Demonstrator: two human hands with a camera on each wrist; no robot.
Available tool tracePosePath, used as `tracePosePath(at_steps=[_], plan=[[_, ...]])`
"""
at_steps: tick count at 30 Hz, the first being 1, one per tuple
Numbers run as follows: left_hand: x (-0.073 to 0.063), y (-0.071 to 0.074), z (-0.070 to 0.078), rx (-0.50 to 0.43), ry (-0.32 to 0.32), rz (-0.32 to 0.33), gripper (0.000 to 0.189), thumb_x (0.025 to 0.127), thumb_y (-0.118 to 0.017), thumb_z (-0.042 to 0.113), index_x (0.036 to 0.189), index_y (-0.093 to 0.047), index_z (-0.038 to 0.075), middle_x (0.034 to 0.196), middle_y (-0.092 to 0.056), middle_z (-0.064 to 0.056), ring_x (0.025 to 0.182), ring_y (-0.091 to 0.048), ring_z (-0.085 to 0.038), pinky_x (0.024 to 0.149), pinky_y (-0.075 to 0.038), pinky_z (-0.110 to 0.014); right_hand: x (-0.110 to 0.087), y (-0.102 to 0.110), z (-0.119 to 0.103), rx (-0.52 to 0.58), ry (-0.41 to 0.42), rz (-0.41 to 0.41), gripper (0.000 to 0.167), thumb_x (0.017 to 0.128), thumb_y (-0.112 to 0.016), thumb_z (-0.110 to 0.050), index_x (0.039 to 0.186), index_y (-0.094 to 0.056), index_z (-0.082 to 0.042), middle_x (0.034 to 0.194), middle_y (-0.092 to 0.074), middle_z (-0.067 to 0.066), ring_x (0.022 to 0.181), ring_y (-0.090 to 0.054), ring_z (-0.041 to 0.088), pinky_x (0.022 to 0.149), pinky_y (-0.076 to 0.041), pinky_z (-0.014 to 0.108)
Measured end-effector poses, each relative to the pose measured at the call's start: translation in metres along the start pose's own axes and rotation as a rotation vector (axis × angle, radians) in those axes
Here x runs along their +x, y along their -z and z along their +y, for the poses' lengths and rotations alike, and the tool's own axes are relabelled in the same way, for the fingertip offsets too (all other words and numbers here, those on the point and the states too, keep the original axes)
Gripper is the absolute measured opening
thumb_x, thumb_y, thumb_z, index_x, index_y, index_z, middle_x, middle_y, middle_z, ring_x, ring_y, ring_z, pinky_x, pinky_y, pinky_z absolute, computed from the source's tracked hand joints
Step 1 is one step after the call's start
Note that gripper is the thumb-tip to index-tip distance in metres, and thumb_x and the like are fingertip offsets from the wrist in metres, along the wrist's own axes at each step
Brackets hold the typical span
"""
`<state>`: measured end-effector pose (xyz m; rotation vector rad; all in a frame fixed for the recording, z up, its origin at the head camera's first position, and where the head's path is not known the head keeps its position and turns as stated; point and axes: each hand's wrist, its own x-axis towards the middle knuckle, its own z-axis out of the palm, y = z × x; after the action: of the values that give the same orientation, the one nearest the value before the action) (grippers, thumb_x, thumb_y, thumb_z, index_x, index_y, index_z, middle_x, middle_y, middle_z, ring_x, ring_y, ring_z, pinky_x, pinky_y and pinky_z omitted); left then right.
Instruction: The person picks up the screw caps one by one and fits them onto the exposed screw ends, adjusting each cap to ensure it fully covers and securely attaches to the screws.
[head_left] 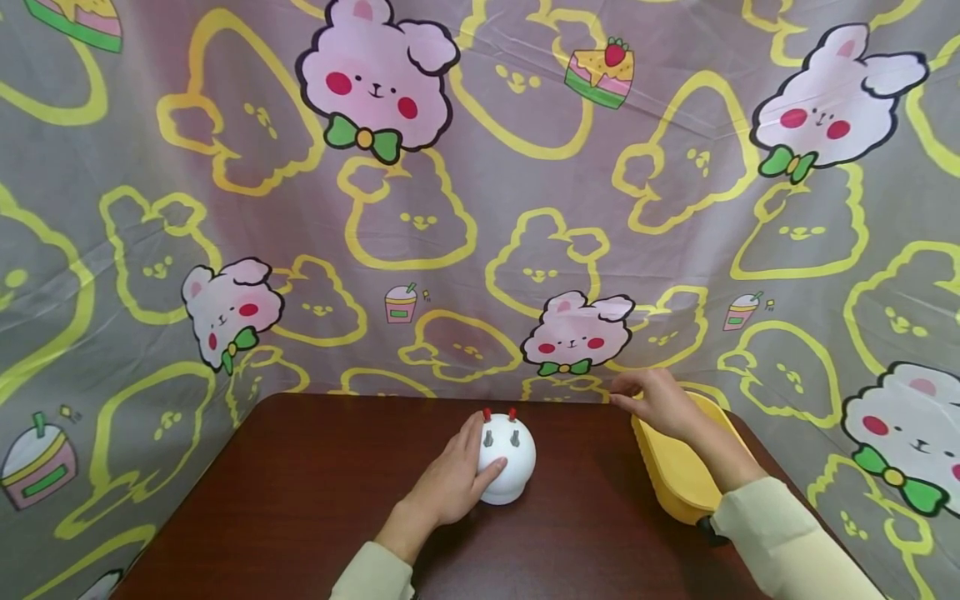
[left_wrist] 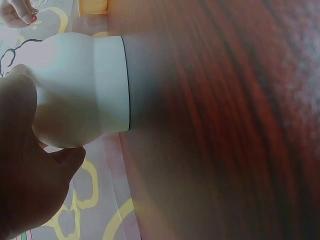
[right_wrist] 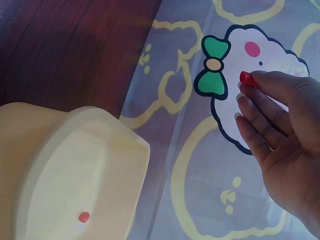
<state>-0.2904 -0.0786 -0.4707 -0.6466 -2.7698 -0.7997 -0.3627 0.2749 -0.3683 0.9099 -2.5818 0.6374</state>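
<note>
A white ball-shaped body [head_left: 512, 475] on a short round base stands upright on the table. Two grey levers [head_left: 488, 439] project from its front, and two small red pieces [head_left: 512, 412] stick up at its top. My left hand [head_left: 447, 482] holds it from the left, thumb across the front and fingers round the side. Over the far end of a yellow basket [head_left: 666, 483], my right hand [head_left: 663, 404] pinches a small red cap [right_wrist: 247, 78] between thumb and forefinger. Another red piece [right_wrist: 84, 217] lies inside the basket.
The dark brown wooden table [head_left: 315, 483] carries everything. A patterned cloth [head_left: 480, 192] hangs close behind its far edge and along both sides. Something black [head_left: 711, 531] shows by the basket's near end, partly under the right sleeve.
</note>
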Motion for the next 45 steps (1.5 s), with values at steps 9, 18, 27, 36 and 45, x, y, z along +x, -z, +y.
tracePosePath(at_steps=[9,18,27,36,45], plan=[[0.0,0.0,0.0,0.0,0.0,0.002,0.086,0.104,-0.045,0.059,0.161,-0.019,-0.001,0.167,-0.022,-0.017,0.149,-0.033,-0.035,0.117,-0.036,-0.05,0.004,-0.003,-0.009,0.021,0.029,0.015,0.002,0.089,-0.079,-0.007,0.089,-0.078,-0.007,0.081,-0.072,-0.009,0.073,-0.065,0.006,0.068,-0.057,0.037],[0.001,0.0,0.0,0.003,0.002,-0.001,0.087,0.104,-0.045,0.059,0.161,-0.02,-0.001,0.167,-0.022,-0.018,0.149,-0.033,-0.036,0.117,-0.036,-0.05,0.01,-0.009,-0.02,0.056,0.001,0.011,0.005,0.088,-0.081,-0.011,0.09,-0.078,-0.008,0.083,-0.073,-0.006,0.073,-0.067,0.007,0.068,-0.058,0.031],[0.001,0.001,0.001,-0.005,0.002,-0.003,0.087,0.104,-0.046,0.059,0.161,-0.019,-0.001,0.167,-0.022,-0.018,0.148,-0.034,-0.036,0.117,-0.036,-0.05,0.013,-0.015,-0.027,0.065,0.025,0.001,0.006,0.088,-0.082,-0.01,0.092,-0.079,-0.013,0.085,-0.074,-0.007,0.077,-0.068,0.009,0.071,-0.061,0.04],[0.001,0.002,0.001,-0.006,-0.009,0.011,0.086,0.104,-0.045,0.058,0.161,-0.02,-0.002,0.167,-0.022,-0.018,0.148,-0.034,-0.036,0.116,-0.036,-0.05,0.016,-0.021,-0.043,0.068,0.087,-0.01,0.006,0.088,-0.081,-0.01,0.092,-0.079,-0.015,0.089,-0.073,-0.008,0.081,-0.067,0.008,0.075,-0.06,0.037],[-0.001,0.002,0.002,-0.006,-0.005,0.007,0.087,0.104,-0.045,0.059,0.161,-0.019,-0.001,0.167,-0.023,-0.019,0.148,-0.034,-0.036,0.116,-0.036,-0.051,0.016,-0.031,-0.053,0.071,0.127,-0.017,0.007,0.088,-0.081,-0.01,0.094,-0.079,-0.014,0.089,-0.073,-0.008,0.081,-0.066,0.007,0.075,-0.06,0.03]])
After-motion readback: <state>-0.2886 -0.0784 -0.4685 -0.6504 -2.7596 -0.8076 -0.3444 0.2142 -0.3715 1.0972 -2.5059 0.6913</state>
